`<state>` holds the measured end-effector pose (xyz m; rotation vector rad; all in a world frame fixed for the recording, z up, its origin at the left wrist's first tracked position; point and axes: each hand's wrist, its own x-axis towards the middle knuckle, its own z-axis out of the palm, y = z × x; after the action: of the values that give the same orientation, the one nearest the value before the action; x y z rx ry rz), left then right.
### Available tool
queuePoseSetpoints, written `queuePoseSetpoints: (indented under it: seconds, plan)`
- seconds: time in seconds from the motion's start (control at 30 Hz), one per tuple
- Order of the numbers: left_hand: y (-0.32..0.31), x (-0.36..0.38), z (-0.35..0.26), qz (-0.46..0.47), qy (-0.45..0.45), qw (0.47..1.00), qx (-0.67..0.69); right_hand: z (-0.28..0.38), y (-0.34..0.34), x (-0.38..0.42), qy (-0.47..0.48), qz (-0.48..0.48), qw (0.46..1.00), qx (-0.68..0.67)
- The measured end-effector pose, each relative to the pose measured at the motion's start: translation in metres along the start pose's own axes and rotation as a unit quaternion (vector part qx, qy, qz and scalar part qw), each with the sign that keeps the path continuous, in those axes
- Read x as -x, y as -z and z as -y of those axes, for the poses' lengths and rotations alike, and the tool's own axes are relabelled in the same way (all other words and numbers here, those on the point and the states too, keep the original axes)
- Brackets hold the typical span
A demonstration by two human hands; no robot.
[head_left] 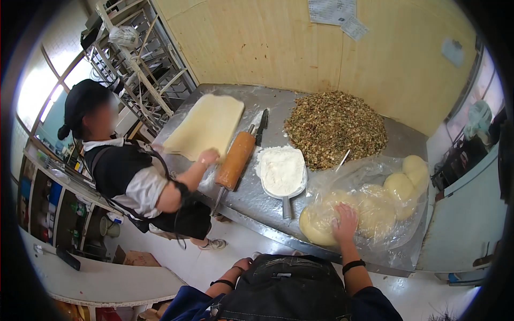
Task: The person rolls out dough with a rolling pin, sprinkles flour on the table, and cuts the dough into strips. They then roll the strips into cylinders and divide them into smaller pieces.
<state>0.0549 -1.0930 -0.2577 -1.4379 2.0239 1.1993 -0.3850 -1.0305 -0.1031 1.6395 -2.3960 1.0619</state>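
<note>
My right hand (345,220) lies on clear plastic sheeting (396,227) over balls of pale dough (316,227), its fingers stretched out and apart. More dough balls (400,187) sit further right, the farthest poking out from under the plastic. My left hand (244,264) rests low against my dark apron (286,291), beside the table's front edge; its fingers are mostly hidden. Near my right hand, a metal scoop (286,207) full of white flour (282,170) lies with its handle towards me.
A large heap of chopped nut-and-seed filling (337,128) covers the back of the metal table (246,206). On the left, a co-worker (120,166) reaches over a rolled dough sheet (206,125). A wooden rolling pin (235,160) and a black-handled brush (262,127) lie between us.
</note>
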Motion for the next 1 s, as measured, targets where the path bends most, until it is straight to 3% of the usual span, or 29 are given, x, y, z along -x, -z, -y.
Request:
queuePoseSetpoints:
  seconds: [1.0]
  plan:
    - [0.003,-0.002,0.005,0.0,-0.012,1.0,0.015,0.008,0.004,-0.003,0.019,-0.034,0.999,-0.015]
